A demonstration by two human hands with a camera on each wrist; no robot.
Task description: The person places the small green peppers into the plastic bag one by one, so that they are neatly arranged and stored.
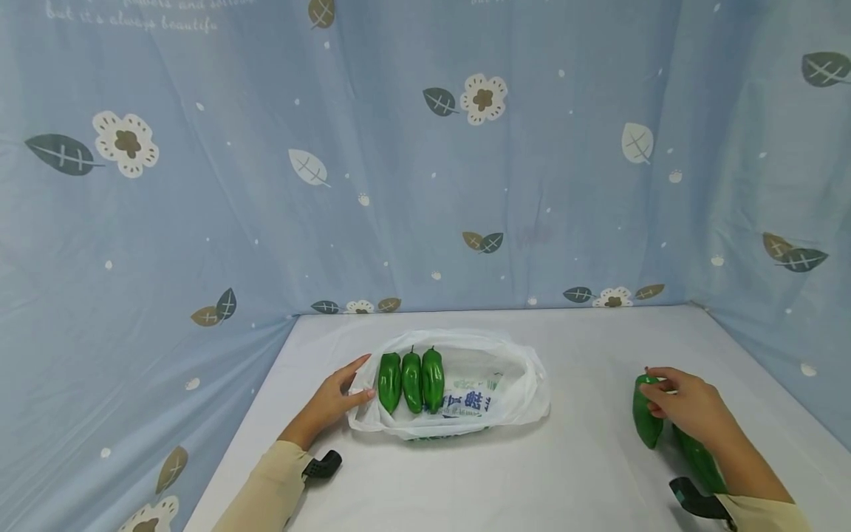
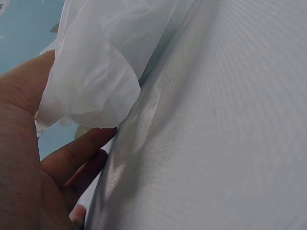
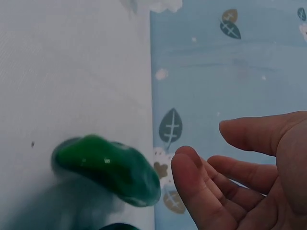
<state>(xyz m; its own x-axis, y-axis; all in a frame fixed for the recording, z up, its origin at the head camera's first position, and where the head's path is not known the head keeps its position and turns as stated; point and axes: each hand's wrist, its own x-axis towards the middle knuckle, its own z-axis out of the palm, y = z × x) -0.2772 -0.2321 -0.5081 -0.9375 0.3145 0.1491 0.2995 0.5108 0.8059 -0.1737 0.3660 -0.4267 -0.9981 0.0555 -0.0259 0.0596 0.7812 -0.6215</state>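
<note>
At the left end of a white plastic bag (image 1: 525,391), my left hand (image 1: 329,399) touches the rim with thumb and fingers spread. The left wrist view shows the bag's side (image 2: 96,72) between the thumb and the lower fingers (image 2: 72,158). Three green peppers (image 1: 412,380) lie side by side inside the bag. On the right, my right hand (image 1: 691,403) is over the stem end of another green pepper (image 1: 646,417). In the right wrist view that pepper (image 3: 105,167) lies apart from the fingers, which are spread with nothing between them.
One more green pepper (image 1: 701,462) lies under the right forearm, partly hidden. A white cloth covers the table (image 1: 585,340). Blue patterned curtain (image 1: 532,185) hangs behind the table and along both sides.
</note>
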